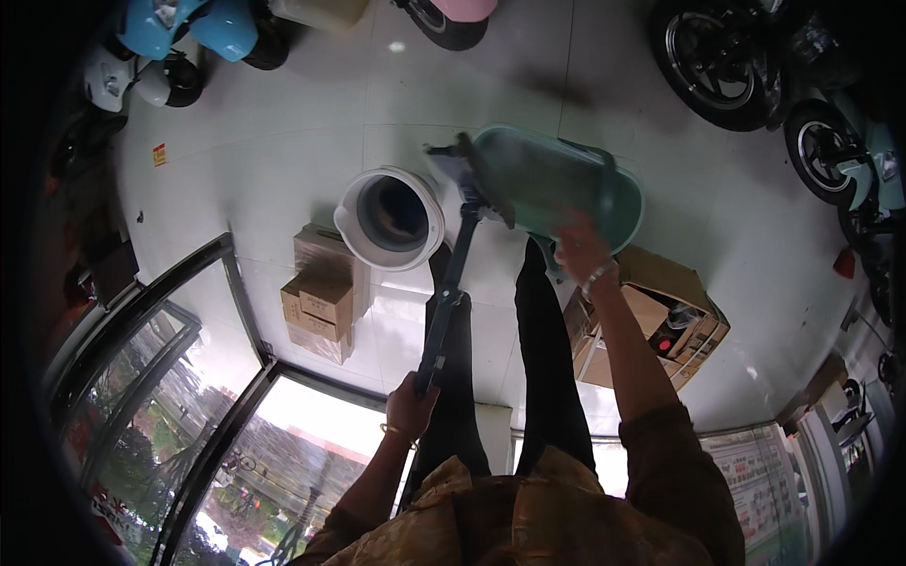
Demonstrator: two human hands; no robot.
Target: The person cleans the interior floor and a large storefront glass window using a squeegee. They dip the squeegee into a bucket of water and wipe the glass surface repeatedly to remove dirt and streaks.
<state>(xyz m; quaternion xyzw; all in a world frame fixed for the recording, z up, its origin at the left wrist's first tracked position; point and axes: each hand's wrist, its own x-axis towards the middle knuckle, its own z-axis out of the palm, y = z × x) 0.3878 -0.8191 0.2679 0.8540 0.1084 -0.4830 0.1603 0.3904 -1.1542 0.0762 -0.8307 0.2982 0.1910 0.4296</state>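
Note:
My left hand (413, 407) grips the lower end of the dark handle of a window-cleaning squeegee (448, 290). Its wide head, with pale material along one side, reaches the left rim of a green plastic tub (630, 201). Over the tub's near side is my right hand (584, 247), blurred, with a bracelet at the wrist. Whether its fingers hold anything is unclear. The tub's interior is hazy, and a band resembling a handle crosses its right part. Left of the squeegee head stands a white bucket (342, 225) with something dark blue inside.
Stacked cardboard boxes (318, 311) stand left of my legs, an opened carton (658, 276) to the right. A black-framed glass door (272, 368) is at the lower left. Scooters (226, 32) line the far left, and motorbike wheels (711, 67) the far right of the tiled floor (283, 134).

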